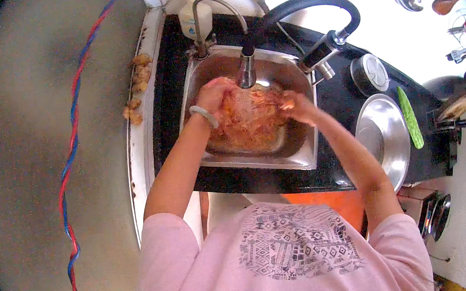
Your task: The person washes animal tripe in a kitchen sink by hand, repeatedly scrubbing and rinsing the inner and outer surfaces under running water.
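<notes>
A large reddish-orange mass, blurred and wet-looking, fills much of the stainless steel sink; I cannot tell what it is. My left hand, with a pale bangle at the wrist, grips its upper left edge. On the opposite side, the fingers of my right hand pinch its right edge. Just above the mass, between both hands, hangs the metal spout of a black flexible-neck faucet. Whether water runs from it is not clear.
Right of the sink on the black counter are a round metal container, a steel bowl and a long green vegetable. A white bottle and a thin gooseneck tap stand behind. Ginger-like pieces line the left ledge.
</notes>
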Demonstrator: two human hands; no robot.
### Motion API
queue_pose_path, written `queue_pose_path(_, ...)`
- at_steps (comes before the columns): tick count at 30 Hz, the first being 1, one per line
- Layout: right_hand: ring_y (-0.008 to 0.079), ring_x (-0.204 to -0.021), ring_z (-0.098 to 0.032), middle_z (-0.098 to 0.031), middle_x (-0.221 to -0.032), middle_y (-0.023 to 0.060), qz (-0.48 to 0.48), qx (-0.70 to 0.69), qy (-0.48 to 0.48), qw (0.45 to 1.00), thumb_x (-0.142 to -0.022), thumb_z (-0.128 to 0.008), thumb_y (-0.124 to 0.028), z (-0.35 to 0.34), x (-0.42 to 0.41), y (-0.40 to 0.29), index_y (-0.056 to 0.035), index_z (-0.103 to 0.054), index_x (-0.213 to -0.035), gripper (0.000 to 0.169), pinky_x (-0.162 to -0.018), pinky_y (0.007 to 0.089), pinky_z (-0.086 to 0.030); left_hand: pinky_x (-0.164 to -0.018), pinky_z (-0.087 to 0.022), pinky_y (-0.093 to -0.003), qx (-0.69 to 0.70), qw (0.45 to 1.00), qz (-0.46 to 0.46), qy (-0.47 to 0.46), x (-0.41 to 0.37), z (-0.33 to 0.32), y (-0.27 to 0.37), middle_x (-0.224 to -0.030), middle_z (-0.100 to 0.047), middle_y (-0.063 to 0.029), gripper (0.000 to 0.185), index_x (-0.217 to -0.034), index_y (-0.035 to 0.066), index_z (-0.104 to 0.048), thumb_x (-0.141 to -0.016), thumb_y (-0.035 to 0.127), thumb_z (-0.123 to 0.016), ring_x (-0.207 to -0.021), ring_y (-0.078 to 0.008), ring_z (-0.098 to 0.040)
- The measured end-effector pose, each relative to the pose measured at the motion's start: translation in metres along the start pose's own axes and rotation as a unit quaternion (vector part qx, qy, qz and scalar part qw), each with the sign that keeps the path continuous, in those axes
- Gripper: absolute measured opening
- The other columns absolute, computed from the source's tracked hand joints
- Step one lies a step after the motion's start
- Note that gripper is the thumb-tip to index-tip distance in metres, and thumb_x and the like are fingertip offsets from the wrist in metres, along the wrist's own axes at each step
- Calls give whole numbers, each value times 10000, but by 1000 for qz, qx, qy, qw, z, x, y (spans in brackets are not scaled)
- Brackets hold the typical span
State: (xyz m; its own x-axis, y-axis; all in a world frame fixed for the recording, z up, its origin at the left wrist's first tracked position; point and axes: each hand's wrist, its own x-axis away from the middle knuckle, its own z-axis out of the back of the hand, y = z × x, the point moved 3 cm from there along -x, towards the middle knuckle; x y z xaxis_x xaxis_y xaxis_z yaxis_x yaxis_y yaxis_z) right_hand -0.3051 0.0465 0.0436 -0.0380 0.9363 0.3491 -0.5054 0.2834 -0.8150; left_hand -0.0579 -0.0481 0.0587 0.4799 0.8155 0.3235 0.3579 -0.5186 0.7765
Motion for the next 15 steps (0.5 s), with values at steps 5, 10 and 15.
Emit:
queue_pose_path(5,181,-1030,-463,-463,-1178,78,-86,-476,-149,863,-738,-654,-77,-104,1,-70,-90,-338,-1269,618,-803,321,-446,-534,-425,-242,31,999,44,5,17,-39,4,-710,-572,-43,59,-788,29,-552,-768,-9,-511,-612,-121,-526)
queue_pose_path(10,202,-878,-521,-539,-985,59,113,-236,78,962,-779,-595,-183,-117,-56,-55,-127,-440,-1122,381,-730,342,-463,-636,-525,-325,84,994,28,-69,13,-32,12,-841,-601,-94,166,-931,15,-539,-815,-36,-431,-693,-215,-605)
queue_pose_path(15,203,-680,-562,-579,-797,62,-68,-218,115,967,-841,-516,-312,-95,-99,-26,-107,-536,-959,237,-571,354,-465,-632,-459,-281,68,996,16,55,10,9,14,-857,-557,-62,224,-912,53,-528,-747,-72,-441,-734,-168,-557)
